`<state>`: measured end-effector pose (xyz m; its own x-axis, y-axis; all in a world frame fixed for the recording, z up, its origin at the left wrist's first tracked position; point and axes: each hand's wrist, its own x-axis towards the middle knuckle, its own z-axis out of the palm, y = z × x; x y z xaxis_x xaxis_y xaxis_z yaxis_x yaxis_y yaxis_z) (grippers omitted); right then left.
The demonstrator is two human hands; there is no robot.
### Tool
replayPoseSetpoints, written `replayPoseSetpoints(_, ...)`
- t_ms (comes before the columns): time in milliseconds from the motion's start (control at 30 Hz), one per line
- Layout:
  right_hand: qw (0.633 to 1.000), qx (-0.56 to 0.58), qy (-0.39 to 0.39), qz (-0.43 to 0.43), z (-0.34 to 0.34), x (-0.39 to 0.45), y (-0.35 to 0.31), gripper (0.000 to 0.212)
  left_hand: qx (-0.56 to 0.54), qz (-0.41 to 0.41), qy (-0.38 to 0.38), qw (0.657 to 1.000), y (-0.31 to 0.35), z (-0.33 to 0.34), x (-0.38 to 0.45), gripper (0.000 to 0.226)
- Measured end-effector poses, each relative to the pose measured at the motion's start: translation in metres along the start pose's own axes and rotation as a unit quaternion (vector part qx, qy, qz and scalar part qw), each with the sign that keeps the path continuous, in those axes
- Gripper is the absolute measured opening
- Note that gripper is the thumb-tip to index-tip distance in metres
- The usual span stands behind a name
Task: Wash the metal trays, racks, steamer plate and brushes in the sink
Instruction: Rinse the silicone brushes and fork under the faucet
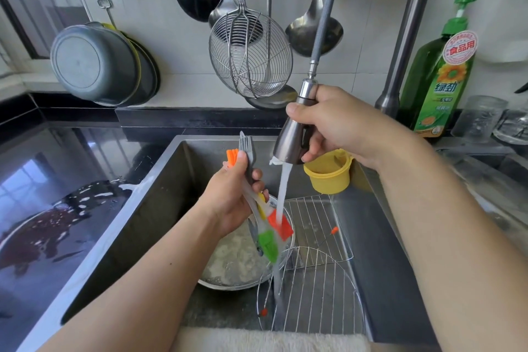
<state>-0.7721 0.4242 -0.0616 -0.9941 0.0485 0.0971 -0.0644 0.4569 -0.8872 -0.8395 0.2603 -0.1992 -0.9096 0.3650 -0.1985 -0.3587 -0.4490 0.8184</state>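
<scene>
"绿劲" and a round red "食品用" sticker on the green detergent bottle (440,77)

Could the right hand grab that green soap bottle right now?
Probably not as things stand: the right hand grips the spray head, with water running onto the brushes. The soap bottle stands unblocked on the counter, so it would need to let go first.

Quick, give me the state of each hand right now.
Left hand: gripping a bundle of silicone brushes.
Right hand: gripping the pull-out sprayer head, water running.
</scene>
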Motion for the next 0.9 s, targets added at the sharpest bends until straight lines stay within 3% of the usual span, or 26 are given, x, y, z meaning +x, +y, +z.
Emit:
replayPoseSetpoints(500, 0.999, 0.026, -0.021, -0.025, 0.011, 0.002, -0.005, 0.012, 0.048, 0.014, 0.043, 0.998, -0.007, 0.007, 0.001, 0.027)
replayPoseSetpoints(733, 0.999, 0.022, -0.033, -0.003, -0.002, 0.002, 0.0, 0.012, 0.144, 0.016, -0.037, 0.989, -0.008, -0.003, 0.004, 0.012)
replayPoseSetpoints(833, 0.999, 0.029, -0.032, -0.003, -0.003, 0.002, 0.0, 0.012, 0.242, 0.064, -0.021, 0.968, -0.009, 0.006, -0.003, 0.026)
replayPoseSetpoints(900, 1.0, 0.028, -0.008, -0.007, 0.004, 0.006, 0.003, 0.011, 0.387, 0.111, 0.008, 0.915, -0.012, 0.009, -0.007, 0.016)
